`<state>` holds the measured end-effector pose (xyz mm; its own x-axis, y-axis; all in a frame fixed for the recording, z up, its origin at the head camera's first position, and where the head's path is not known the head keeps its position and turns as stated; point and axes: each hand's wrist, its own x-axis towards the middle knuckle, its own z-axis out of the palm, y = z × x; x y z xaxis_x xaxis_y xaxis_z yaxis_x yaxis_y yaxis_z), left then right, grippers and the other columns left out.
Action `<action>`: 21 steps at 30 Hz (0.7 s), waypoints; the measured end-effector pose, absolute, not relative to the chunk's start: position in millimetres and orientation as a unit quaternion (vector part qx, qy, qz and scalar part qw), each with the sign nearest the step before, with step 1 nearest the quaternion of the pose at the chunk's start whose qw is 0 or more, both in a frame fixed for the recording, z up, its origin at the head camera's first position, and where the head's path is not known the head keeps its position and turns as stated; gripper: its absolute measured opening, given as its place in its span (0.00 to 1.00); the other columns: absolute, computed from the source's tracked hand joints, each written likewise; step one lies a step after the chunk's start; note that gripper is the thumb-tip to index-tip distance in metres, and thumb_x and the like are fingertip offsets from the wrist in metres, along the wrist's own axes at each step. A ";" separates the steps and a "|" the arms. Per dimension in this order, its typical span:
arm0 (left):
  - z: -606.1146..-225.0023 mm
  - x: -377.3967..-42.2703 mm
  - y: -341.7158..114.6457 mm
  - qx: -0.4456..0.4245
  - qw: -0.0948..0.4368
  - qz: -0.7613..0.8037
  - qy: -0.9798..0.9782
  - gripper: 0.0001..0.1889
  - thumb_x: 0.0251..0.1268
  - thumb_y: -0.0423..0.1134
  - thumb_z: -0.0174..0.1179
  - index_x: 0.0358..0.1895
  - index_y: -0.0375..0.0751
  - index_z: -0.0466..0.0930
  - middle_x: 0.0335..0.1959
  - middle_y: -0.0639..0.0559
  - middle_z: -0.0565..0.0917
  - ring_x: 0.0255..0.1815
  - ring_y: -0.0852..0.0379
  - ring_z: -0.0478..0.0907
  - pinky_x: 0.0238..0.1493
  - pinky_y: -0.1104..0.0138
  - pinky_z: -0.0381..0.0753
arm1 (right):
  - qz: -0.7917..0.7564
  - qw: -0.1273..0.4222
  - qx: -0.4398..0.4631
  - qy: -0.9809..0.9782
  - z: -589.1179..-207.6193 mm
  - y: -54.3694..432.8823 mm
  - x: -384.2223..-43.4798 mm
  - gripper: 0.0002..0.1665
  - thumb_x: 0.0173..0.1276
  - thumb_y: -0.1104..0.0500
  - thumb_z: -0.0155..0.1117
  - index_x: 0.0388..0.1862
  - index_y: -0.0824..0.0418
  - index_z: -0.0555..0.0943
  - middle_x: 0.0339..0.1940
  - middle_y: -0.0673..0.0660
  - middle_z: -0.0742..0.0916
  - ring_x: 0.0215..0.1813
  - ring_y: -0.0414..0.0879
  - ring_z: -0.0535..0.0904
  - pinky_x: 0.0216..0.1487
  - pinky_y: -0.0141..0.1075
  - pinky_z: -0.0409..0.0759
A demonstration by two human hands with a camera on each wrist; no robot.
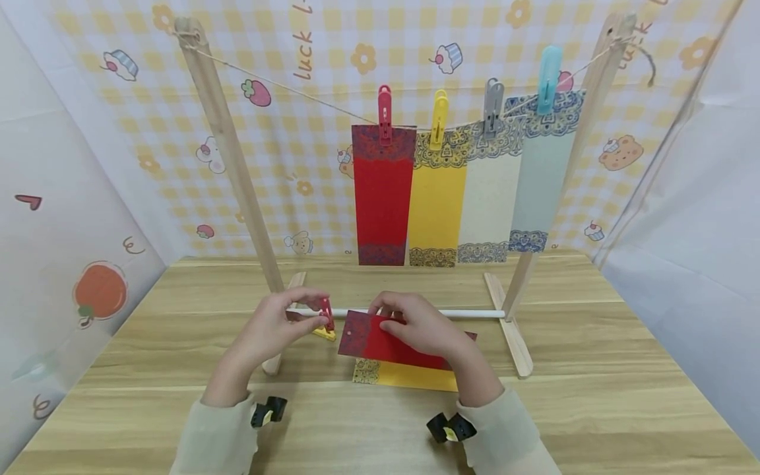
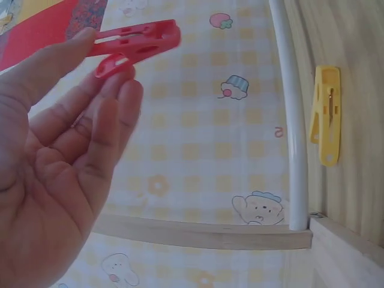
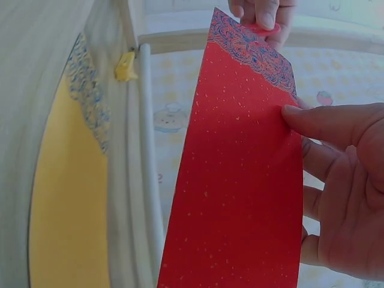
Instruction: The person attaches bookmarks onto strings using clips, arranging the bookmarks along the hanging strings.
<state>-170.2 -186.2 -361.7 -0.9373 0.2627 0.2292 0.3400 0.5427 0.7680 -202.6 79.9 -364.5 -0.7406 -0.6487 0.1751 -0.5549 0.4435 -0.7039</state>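
My left hand (image 1: 279, 323) pinches a red clothespin (image 2: 141, 42) between thumb and fingertips, its tip end pointing away from the palm. My right hand (image 1: 418, 323) holds a red paper card (image 3: 240, 156) by its long edge, thumb in front and fingers behind. The card's patterned end faces the left hand, a short gap from the clothespin in the head view. Below it on the table lies a yellow card (image 1: 410, 375) with a patterned end, partly covered by the red one. A yellow clothespin (image 2: 327, 114) lies on the table below the left hand.
A wooden stand with a left post (image 1: 237, 165) and white bottom bar (image 1: 475, 314) carries a string (image 1: 285, 84). Red (image 1: 382, 198), yellow (image 1: 436, 211), cream (image 1: 489, 204) and pale blue (image 1: 537, 185) cards hang there from clothespins. A patterned cloth (image 1: 309, 152) stands behind.
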 end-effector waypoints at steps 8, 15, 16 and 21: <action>-356.3 -165.8 -184.6 -0.176 0.072 -0.453 -0.871 0.21 0.61 0.29 0.67 0.59 0.36 0.80 0.48 0.40 0.86 0.41 0.49 0.87 0.39 0.70 0.87 | -0.391 0.049 -0.362 0.845 -353.2 81.6 -195.1 0.10 0.71 0.65 0.62 0.48 0.55 0.81 0.37 0.49 0.85 0.41 0.41 0.77 0.49 0.35 0.79; -351.2 -161.9 -182.6 -0.170 0.093 -0.446 -0.874 0.20 0.60 0.28 0.68 0.57 0.36 0.81 0.48 0.41 0.86 0.44 0.48 0.86 0.44 0.66 0.87 | -0.421 0.043 -0.372 0.826 -349.0 83.8 -193.5 0.10 0.71 0.65 0.61 0.49 0.56 0.81 0.38 0.50 0.86 0.42 0.41 0.77 0.47 0.36 0.79; -350.3 -161.2 -182.4 -0.170 0.096 -0.446 -0.874 0.20 0.60 0.29 0.68 0.57 0.36 0.81 0.47 0.42 0.85 0.44 0.49 0.85 0.45 0.67 0.87 | -0.426 0.041 -0.371 0.824 -348.6 84.0 -193.2 0.10 0.71 0.65 0.61 0.49 0.56 0.81 0.38 0.51 0.86 0.42 0.41 0.77 0.46 0.36 0.79; -347.3 -158.2 -181.5 -0.177 0.109 -0.458 -0.864 0.19 0.60 0.30 0.68 0.56 0.37 0.81 0.45 0.43 0.85 0.41 0.57 0.86 0.43 0.71 0.86 | -0.451 0.041 -0.354 0.818 -347.3 84.5 -192.1 0.11 0.71 0.65 0.61 0.50 0.56 0.82 0.41 0.51 0.86 0.43 0.42 0.78 0.45 0.35 0.79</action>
